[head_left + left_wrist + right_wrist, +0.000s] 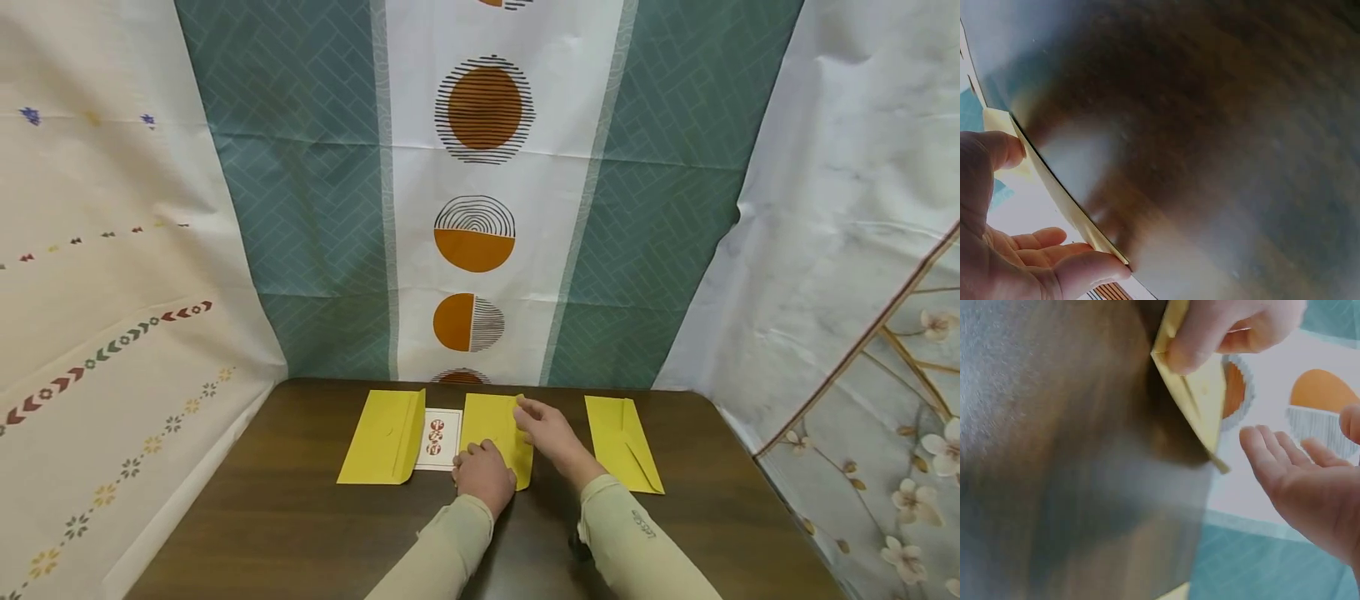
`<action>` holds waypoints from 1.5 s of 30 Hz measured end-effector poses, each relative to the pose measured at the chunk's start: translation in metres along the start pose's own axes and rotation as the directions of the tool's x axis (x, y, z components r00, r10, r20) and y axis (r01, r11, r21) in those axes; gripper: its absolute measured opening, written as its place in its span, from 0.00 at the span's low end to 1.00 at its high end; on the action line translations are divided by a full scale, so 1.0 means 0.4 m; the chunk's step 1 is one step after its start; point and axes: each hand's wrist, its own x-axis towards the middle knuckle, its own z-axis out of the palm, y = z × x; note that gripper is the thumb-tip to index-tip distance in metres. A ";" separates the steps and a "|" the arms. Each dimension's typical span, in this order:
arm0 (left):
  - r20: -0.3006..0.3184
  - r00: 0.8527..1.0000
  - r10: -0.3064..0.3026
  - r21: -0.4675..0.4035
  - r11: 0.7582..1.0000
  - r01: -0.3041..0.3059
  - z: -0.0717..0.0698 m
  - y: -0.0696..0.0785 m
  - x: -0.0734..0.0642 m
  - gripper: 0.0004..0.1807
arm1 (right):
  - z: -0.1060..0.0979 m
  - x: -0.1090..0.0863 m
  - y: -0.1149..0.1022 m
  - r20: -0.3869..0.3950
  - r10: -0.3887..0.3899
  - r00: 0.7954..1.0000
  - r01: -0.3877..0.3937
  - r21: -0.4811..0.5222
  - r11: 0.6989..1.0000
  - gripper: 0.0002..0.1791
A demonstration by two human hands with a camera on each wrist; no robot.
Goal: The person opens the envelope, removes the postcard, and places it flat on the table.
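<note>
Fingers of the left hand (484, 477) are wrapped over the near end of the middle envelope (485, 417), thumb on one side and index on the other, so it looks like a light grip across the paper. The right hand (553, 433) is just by that envelope's right edge in the head view, but its own wrist view has the fingers pretty much straight and holding nothing.

The middle envelope is on the dark surface (300, 533), between a white card (437, 442) and the right envelope (619, 442), which is well apart from it. Left of the card is the left envelope (375, 437). The card's left edge meets that one's flap; can't tell if any of it is tucked in.

Handling-wise, my guess is thin paper: super light, bendy, easy to crease, and likely to skate around if only pushed. Best hold is probably both long edges near one end, soft squeeze, with the flap side left free. The card looks stiffer, so pinching its edges should be fine. Beyond the surface hangs a patterned cloth (322, 208).
</note>
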 end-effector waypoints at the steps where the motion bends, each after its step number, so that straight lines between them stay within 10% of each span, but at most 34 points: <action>1: 0.001 1.000 0.000 -0.004 1.000 0.000 0.000 0.001 -0.001 0.31 | 0.002 0.005 0.006 0.010 0.038 0.999 -0.039 0.044 0.998 0.34; 7: 0.035 0.999 0.005 -0.040 0.999 -0.004 -0.005 -0.002 0.002 0.29 | -0.011 0.021 0.054 0.057 0.203 0.977 -0.211 0.241 0.947 0.37; 23: 0.019 1.000 -0.008 -0.055 0.998 0.009 -0.023 -0.007 0.008 0.28 | -0.012 0.036 0.086 0.139 0.251 0.958 -0.285 0.370 0.884 0.38; 45: -0.021 0.999 0.031 -0.098 0.995 -0.033 -0.003 -0.017 0.010 0.36 | 0.061 0.048 0.093 0.075 0.215 0.974 -0.225 0.159 0.961 0.35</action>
